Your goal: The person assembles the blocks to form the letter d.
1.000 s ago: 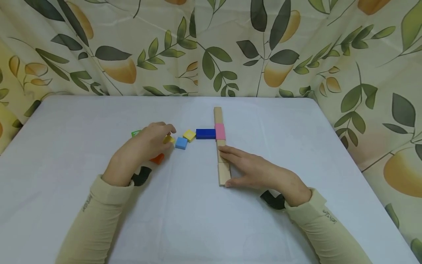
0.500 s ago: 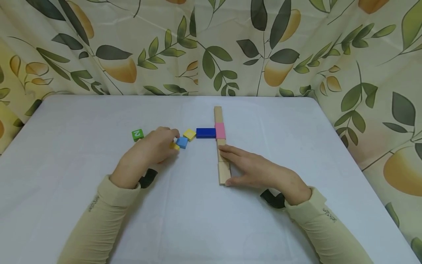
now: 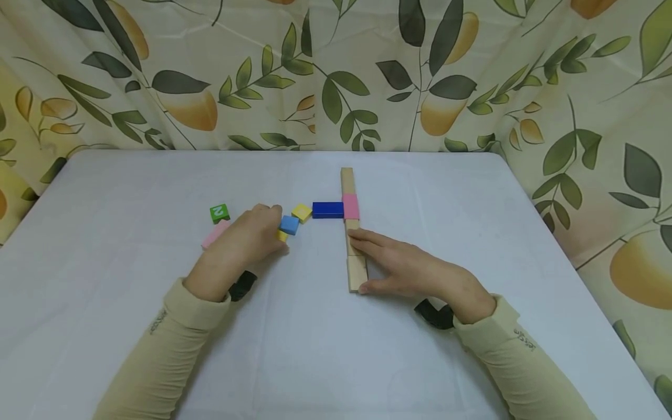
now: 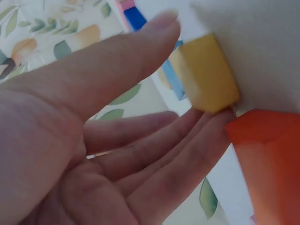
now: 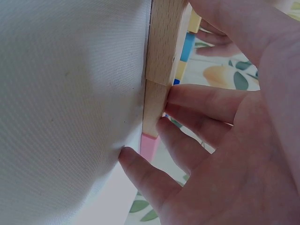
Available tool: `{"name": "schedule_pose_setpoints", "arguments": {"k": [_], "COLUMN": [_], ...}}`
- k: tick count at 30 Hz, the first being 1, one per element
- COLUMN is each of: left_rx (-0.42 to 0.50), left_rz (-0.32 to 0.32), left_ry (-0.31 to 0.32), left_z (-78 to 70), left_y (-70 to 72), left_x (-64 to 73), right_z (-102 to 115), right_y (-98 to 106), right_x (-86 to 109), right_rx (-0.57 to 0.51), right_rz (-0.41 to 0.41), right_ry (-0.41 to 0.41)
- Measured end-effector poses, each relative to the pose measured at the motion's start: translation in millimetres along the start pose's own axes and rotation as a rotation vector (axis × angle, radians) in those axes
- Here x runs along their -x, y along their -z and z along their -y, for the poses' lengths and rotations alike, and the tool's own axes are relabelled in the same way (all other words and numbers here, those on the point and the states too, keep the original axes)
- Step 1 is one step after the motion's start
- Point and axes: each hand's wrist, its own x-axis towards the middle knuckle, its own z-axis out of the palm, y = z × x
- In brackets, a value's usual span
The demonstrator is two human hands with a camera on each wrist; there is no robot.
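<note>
My left hand [image 3: 251,236] has its fingers against a small yellow block [image 4: 211,72], the thumb apart from it. That block sits close by a light blue block [image 3: 289,225]. An orange-red block [image 4: 269,154] stands beside the fingertips in the left wrist view; the hand hides it in the head view. Another yellow block [image 3: 302,213] and a dark blue block [image 3: 328,210] continue the line to a pink block [image 3: 350,206]. My right hand [image 3: 406,267] rests its fingers along the plain wooden blocks [image 3: 357,274] below the pink one, thumb near their lower end.
A green block [image 3: 219,213] with a white mark and a light pink block [image 3: 214,235] lie left of my left hand. One more wooden block [image 3: 347,181] extends the upright row towards the table's far edge. A leaf-patterned curtain [image 3: 357,70] hangs behind the white table [image 3: 294,361].
My left hand has moved right, bringing the small yellow block up beside the light blue one. The green and light pink blocks have come into view behind it. The right hand stays in place.
</note>
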Motion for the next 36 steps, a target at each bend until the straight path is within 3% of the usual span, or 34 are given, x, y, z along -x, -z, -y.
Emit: {"name": "schedule_pose_setpoints", "arguments": {"k": [8,18,36], "left_rx": [0.045,0.039,0.001], "left_rz": [0.039,0.02,-0.046], "left_ry": [-0.008,0.031,-0.022], "left_z": [-1.1,-4.1,-2.9], "left_y": [2.1,0.6,-0.8], "left_x": [0.3,-1.4,1.7], "right_z": [0.5,0.1,-0.4], "right_y": [1.0,0.8,0.0], "right_x": [0.2,0.5,1.1], "right_rx": [-0.008,0.008,0.002], "right_rz": [0.001,-0.014,-0.02], "right_ry": [0.002,0.02,0.025]}}
